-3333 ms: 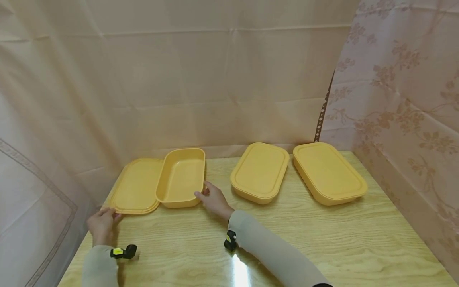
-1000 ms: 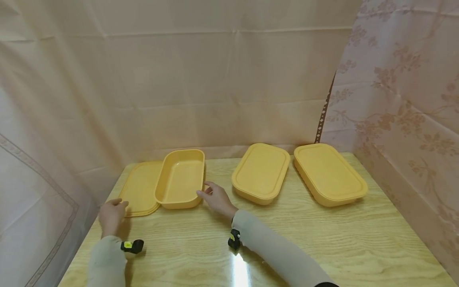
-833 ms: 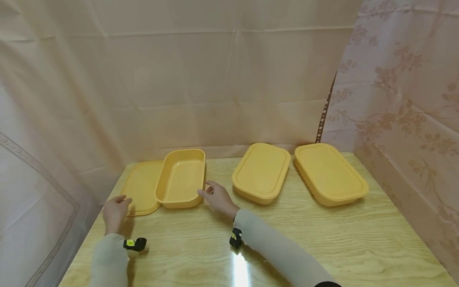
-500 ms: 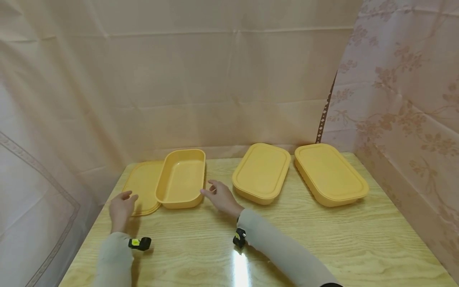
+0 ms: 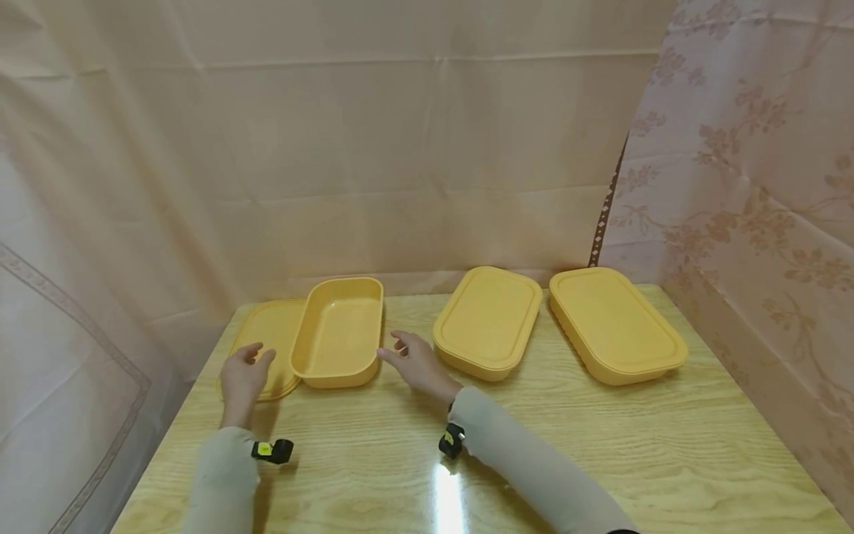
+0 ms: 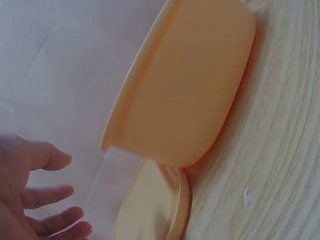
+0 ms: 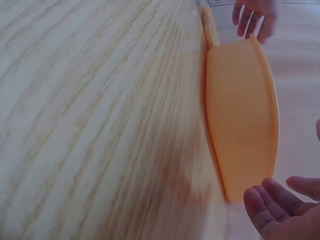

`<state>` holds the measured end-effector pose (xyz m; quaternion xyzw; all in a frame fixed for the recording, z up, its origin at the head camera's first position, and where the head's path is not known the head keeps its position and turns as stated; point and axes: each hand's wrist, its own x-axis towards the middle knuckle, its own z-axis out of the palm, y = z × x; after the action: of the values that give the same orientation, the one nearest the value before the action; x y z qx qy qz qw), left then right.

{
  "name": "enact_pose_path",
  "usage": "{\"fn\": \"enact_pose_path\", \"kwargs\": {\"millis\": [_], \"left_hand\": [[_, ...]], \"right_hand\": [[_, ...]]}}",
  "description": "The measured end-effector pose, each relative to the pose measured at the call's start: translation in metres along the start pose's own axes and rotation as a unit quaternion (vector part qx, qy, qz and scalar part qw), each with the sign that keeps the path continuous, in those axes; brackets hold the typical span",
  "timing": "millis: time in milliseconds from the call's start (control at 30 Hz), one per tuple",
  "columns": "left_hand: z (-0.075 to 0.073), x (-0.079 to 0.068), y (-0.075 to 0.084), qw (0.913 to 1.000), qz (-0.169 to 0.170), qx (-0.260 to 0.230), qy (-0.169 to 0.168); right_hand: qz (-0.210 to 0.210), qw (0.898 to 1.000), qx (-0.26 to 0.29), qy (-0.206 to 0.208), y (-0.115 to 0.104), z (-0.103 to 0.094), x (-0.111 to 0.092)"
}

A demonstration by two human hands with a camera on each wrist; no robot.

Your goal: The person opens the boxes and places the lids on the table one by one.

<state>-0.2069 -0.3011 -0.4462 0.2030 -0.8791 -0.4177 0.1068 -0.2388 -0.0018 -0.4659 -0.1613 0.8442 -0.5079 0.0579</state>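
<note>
An uncovered yellow food container (image 5: pixel 340 330) stands on the table, its inside bare. Its left side overlaps a flat yellow lid (image 5: pixel 270 322) lying on the tabletop. My left hand (image 5: pixel 245 374) hovers over the lid's near left part, fingers loosely bent and apart, holding nothing. In the left wrist view the container (image 6: pixel 185 85) and lid (image 6: pixel 150 205) are clear of the fingers. My right hand (image 5: pixel 419 365) is beside the container's near right corner with thumb and fingers spread. Whether its fingertips touch the container's side (image 7: pixel 242 120) I cannot tell.
Two lidded yellow containers stand to the right, one in the middle (image 5: pixel 488 319) and one farther right (image 5: pixel 617 322). Cloth curtains (image 5: pixel 414 148) hang behind and at both sides of the wooden table (image 5: pixel 347 460). A small white speck (image 6: pixel 248 197) lies on the tabletop.
My left hand has let go of the lid's near left edge and moved right and up over it. The lid shifted slightly right earlier. My right hand has drawn back slightly from the container.
</note>
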Motion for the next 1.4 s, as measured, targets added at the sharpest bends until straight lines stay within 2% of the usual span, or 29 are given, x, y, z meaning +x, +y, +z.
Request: {"fn": "enact_pose_path", "kwargs": {"millis": [200,367,500,700,1400], "left_hand": [[0.006,-0.003,0.008,0.9998,0.017,-0.010,0.008],[0.008,-0.006,0.018,0.9996,0.019,-0.019,-0.005],[0.011,-0.010,0.024,0.9990,0.035,-0.028,-0.007],[0.017,-0.012,0.029,0.9971,0.066,-0.039,0.002],[0.025,-0.017,0.046,0.9923,0.114,-0.047,0.005]], "right_hand": [[-0.011,1.000,-0.017,0.010,-0.004,-0.005,-0.002],[-0.009,1.000,-0.011,0.006,-0.004,-0.009,-0.001],[-0.014,1.000,-0.015,0.008,-0.001,-0.012,0.000],[-0.020,0.999,-0.028,0.016,-0.002,-0.016,0.001],[-0.023,0.999,-0.037,0.032,-0.012,-0.036,-0.004]]}}
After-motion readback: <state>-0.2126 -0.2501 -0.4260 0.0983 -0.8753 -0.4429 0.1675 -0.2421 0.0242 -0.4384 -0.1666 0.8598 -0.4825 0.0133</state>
